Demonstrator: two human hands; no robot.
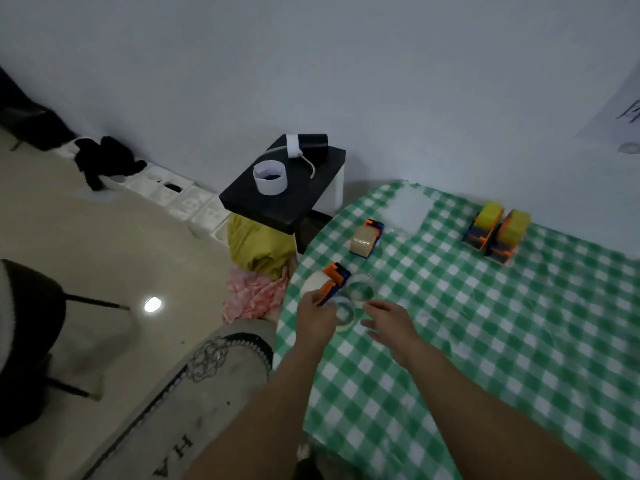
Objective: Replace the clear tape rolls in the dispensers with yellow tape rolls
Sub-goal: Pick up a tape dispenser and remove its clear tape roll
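Dispenser [334, 278] in orange and blue sits left of centre frame, gripped at its near end by the left hand [317, 320]. Its long axis runs toward the upper right, with the pale clear roll [311, 285] on its left flank. The right hand [389, 323] hovers just to the right, fingers [375, 306] loosely spread and holding nothing, beside loose clear rolls [361, 289] on the desk [485, 341]. The mounted roll faces away from the free hand, so pulling it probably needs a turn.

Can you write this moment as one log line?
left hand: holds dispenser | right hand: open, near loose clear rolls | done: two yellow dispensers | pending: clear dispenser
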